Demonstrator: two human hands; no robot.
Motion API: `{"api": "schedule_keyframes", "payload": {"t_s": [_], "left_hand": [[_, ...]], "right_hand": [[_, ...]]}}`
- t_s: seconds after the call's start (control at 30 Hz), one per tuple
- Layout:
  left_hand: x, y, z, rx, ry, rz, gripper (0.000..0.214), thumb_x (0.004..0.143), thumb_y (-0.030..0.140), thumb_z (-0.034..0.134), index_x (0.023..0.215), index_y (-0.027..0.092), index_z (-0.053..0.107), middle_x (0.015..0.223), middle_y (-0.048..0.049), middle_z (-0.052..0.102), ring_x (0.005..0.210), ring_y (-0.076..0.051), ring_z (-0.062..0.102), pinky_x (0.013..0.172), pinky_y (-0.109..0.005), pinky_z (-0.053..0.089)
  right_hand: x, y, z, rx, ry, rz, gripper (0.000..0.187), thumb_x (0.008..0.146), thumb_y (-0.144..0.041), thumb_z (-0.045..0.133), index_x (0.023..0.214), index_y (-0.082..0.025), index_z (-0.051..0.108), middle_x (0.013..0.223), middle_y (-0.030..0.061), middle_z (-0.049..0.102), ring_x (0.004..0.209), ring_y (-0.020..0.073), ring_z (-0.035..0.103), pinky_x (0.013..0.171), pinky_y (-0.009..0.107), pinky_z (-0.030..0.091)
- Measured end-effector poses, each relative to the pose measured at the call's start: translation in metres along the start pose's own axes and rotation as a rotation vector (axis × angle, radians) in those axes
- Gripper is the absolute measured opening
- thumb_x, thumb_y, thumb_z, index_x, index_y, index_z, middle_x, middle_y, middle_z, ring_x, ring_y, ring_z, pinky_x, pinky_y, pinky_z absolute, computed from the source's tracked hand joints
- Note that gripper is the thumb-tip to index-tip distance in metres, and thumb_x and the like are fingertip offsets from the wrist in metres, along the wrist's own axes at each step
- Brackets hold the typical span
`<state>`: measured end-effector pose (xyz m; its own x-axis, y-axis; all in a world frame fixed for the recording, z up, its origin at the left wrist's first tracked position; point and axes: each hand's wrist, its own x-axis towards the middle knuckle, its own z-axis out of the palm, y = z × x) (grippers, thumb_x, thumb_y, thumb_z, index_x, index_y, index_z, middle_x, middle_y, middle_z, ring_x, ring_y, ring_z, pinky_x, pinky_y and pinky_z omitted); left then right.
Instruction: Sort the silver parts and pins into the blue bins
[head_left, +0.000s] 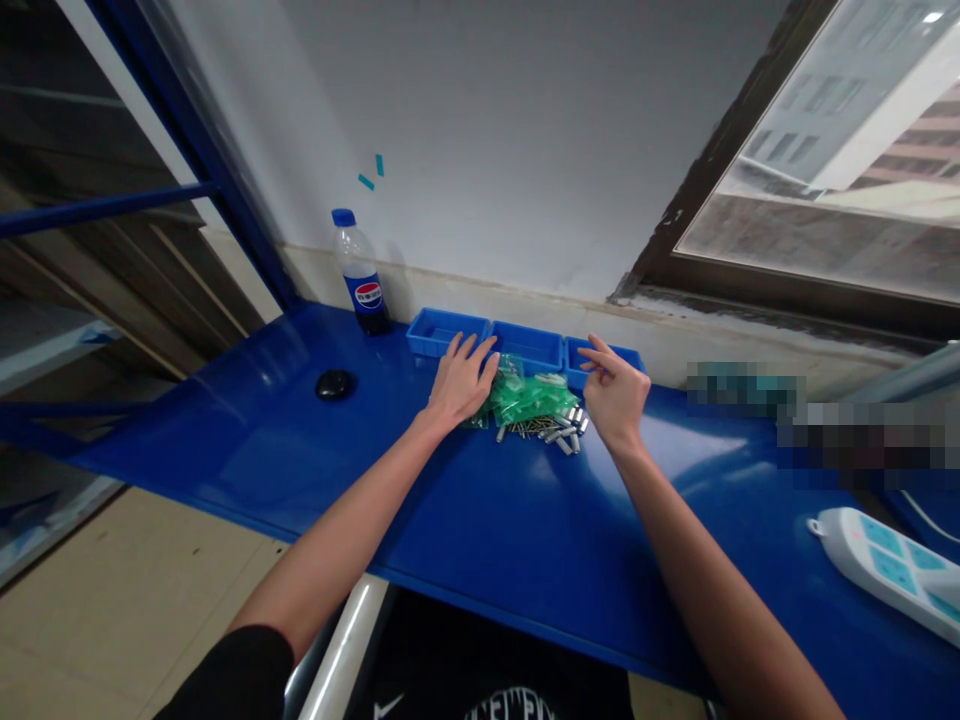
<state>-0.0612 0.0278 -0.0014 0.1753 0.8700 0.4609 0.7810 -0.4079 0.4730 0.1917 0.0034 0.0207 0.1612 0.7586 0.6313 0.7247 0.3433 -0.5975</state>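
My left hand [462, 380] is open, its fingers spread at the front edge of the left blue bin [448, 347], beside the heap. My right hand [616, 397] is closed in a pinch at the front of the right blue bin [626, 355]; anything between its fingers is too small to make out. Between them stands the middle blue bin [527, 346]. In front of it lie a pile of green plastic pieces [534, 398], partly in clear bags, several brass-coloured screws [531, 428] and short silver metal cylinders [564, 436].
A cola bottle [363, 275] stands at the wall, left of the bins. A black round object [334, 384] lies on the blue table [480, 530]. A white power strip [889, 565] is at the right. Blurred items sit at the back right, below the window [825, 200].
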Motion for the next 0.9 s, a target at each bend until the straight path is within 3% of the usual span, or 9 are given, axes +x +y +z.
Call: {"api": "schedule_keyframes", "payload": {"t_s": [0.17, 0.33, 0.5, 0.57, 0.67, 0.9], "left_hand": [[0.002, -0.003, 0.001, -0.022, -0.019, 0.009, 0.057, 0.109, 0.052, 0.03, 0.145, 0.019, 0.059, 0.148, -0.0126, 0.062, 0.151, -0.028, 0.041, 0.131, -0.054, 0.026], [-0.001, -0.004, -0.001, -0.036, -0.032, 0.007, 0.057, 0.108, 0.054, 0.031, 0.146, 0.021, 0.059, 0.152, -0.0109, 0.058, 0.157, -0.03, 0.032, 0.13, -0.055, 0.026], [-0.007, 0.013, -0.004, 0.019, 0.043, 0.054, 0.053, 0.108, 0.05, 0.035, 0.141, 0.019, 0.064, 0.154, -0.014, 0.054, 0.156, -0.034, 0.03, 0.129, -0.057, 0.029], [-0.01, 0.021, -0.005, 0.037, 0.064, 0.083, 0.051, 0.108, 0.047, 0.036, 0.136, 0.018, 0.067, 0.149, -0.0145, 0.057, 0.152, -0.033, 0.035, 0.128, -0.055, 0.031], [-0.013, 0.028, -0.006, 0.023, 0.057, 0.146, 0.048, 0.109, 0.045, 0.037, 0.131, 0.017, 0.069, 0.144, -0.0134, 0.061, 0.148, -0.03, 0.04, 0.127, -0.052, 0.034], [-0.014, 0.022, -0.004, -0.013, -0.019, 0.248, 0.04, 0.108, 0.04, 0.04, 0.125, 0.021, 0.07, 0.137, -0.0108, 0.065, 0.138, -0.027, 0.051, 0.124, -0.05, 0.039]], "right_hand": [[-0.005, -0.004, 0.008, 0.155, 0.016, 0.08, 0.042, 0.071, -0.01, 0.045, 0.098, -0.016, 0.077, 0.128, 0.0149, 0.075, 0.083, 0.0261, 0.077, 0.073, 0.038, 0.061], [-0.007, -0.005, 0.009, 0.079, 0.148, 0.049, 0.032, 0.065, -0.007, 0.043, 0.084, -0.022, 0.065, 0.105, 0.0105, 0.076, 0.101, 0.0277, 0.074, 0.088, 0.043, 0.06], [-0.014, -0.005, 0.013, 0.198, 0.055, 0.171, 0.021, 0.075, -0.013, 0.044, 0.088, -0.023, 0.056, 0.097, 0.0082, 0.073, 0.088, 0.0241, 0.073, 0.064, 0.033, 0.06], [-0.021, -0.004, 0.013, 0.218, 0.036, 0.159, 0.018, 0.079, -0.015, 0.045, 0.091, -0.023, 0.056, 0.096, 0.0076, 0.073, 0.087, 0.0227, 0.073, 0.069, 0.033, 0.059], [-0.032, -0.002, 0.01, 0.136, 0.027, 0.026, 0.017, 0.084, -0.017, 0.049, 0.096, -0.023, 0.061, 0.099, 0.0082, 0.074, 0.093, 0.0241, 0.071, 0.086, 0.039, 0.057], [-0.052, 0.0, 0.005, -0.018, -0.077, -0.137, 0.018, 0.091, -0.022, 0.052, 0.103, -0.023, 0.065, 0.112, 0.0111, 0.074, 0.113, 0.0305, 0.065, 0.104, 0.046, 0.047]]}}
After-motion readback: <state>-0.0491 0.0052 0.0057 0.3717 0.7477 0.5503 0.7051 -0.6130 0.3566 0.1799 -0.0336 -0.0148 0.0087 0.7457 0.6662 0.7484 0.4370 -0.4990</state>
